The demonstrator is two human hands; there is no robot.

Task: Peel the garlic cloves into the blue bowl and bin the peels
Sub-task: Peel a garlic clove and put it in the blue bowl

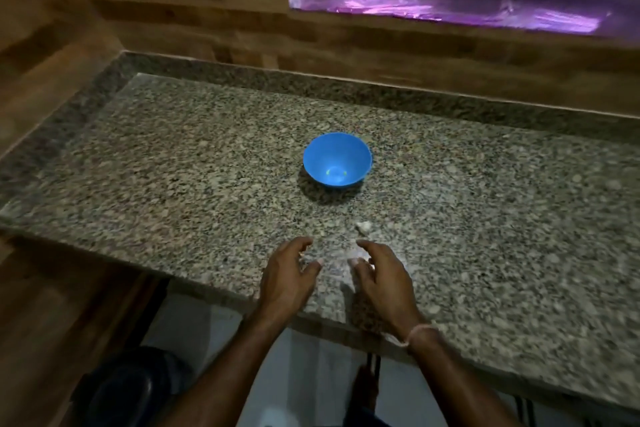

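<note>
A blue bowl (pixel 337 159) stands on the speckled granite counter (pixel 173 177), near its middle, and looks empty inside. A small pale piece of garlic (pixel 363 227) lies on the counter between the bowl and my hands. My left hand (pixel 287 274) and my right hand (pixel 379 274) hover close together over the counter's near edge, fingers loosely curved and facing each other. Something pale and blurred shows at my right fingertips (pixel 356 255); I cannot tell whether it is held.
A dark bin (pixel 131 388) stands on the floor below the counter at the lower left. Wood-panelled walls (pixel 173 10) close off the back and left. A window ledge (pixel 450 7) lined with shiny purple sheet sits at the upper right.
</note>
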